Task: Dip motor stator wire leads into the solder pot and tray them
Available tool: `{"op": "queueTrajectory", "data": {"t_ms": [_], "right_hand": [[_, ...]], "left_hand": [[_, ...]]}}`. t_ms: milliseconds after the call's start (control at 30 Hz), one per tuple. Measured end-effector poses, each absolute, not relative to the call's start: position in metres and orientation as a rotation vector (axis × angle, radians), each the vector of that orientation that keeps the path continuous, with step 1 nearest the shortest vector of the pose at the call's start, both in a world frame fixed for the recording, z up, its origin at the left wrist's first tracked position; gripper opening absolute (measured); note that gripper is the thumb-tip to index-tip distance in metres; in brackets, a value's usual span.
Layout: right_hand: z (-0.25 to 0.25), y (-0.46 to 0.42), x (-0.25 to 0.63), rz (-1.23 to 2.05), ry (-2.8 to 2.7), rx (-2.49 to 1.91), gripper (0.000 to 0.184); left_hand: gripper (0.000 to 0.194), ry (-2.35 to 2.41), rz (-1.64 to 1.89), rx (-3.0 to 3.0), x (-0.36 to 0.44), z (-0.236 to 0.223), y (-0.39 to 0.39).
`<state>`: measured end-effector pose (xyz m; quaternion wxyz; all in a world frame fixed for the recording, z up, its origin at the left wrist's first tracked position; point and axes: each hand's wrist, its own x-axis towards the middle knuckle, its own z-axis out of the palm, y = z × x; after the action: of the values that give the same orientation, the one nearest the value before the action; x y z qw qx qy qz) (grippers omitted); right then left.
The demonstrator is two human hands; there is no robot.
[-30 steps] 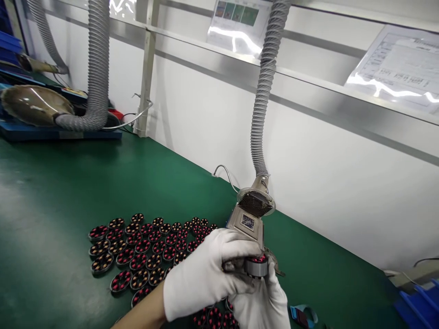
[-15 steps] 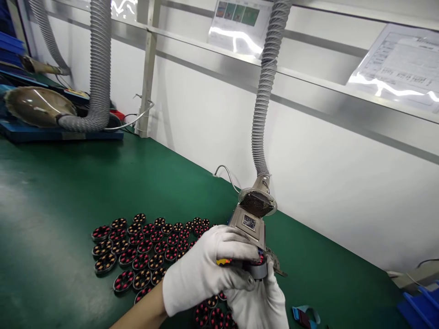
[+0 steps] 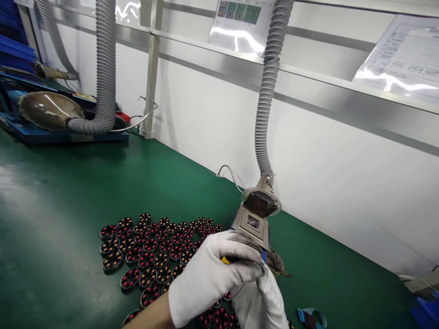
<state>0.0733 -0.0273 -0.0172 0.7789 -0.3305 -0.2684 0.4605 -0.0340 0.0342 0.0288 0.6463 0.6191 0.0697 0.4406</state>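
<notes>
Both my hands wear white gloves and meet in front of a small metal solder pot (image 3: 253,223). My left hand (image 3: 221,269) is closed, its fingertips darkened, and a bit of a yellow tool handle (image 3: 225,260) peeks out under its fingers. Just right of and below it, my right hand (image 3: 265,297) is closed too, its fingers bent against the left fingertips. A grey ring-shaped motor stator showed between the hands earlier; the gloves now hide it. Similar stators with red or yellow inner pieces (image 3: 147,260) lie in several rows left of my hands.
A fume hood (image 3: 261,203) on a grey flexible hose (image 3: 265,105) hangs behind the solder pot. At the lower right lies a blue strap (image 3: 312,317), with a blue bin (image 3: 427,313) further right. A second hose (image 3: 105,68) ends over a blue tray (image 3: 75,137) at the left.
The view has shifted slightly, so things appear further right. My hands have turned and drawn together, and the stator between them has gone out of sight.
</notes>
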Motion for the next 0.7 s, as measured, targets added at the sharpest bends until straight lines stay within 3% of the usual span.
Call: {"op": "queueTrajectory", "data": {"t_ms": [200, 300, 367, 500, 700], "right_hand": [[-0.015, -0.033, 0.066, 0.335, -0.702, -0.932, 0.042], [-0.012, -0.036, 0.049, -0.046, -0.762, -0.993, 0.043], [-0.011, -0.038, 0.037, -0.172, -0.81, -1.091, 0.04], [-0.009, -0.039, 0.024, -0.163, -0.758, -1.228, 0.026], [-0.02, -0.028, 0.035, -0.315, -0.83, -1.017, 0.048]], "left_hand": [[0.012, 0.454, 1.274, 1.311, -0.042, 0.024, 0.046], [0.042, 0.301, 1.004, 1.262, -0.046, 0.024, 0.049], [0.052, 0.144, 0.769, 1.217, -0.043, 0.023, 0.042], [0.036, 0.212, 0.847, 0.943, -0.029, 0.018, 0.024], [0.025, 0.299, 1.231, 0.813, -0.032, 0.015, 0.037]]}}
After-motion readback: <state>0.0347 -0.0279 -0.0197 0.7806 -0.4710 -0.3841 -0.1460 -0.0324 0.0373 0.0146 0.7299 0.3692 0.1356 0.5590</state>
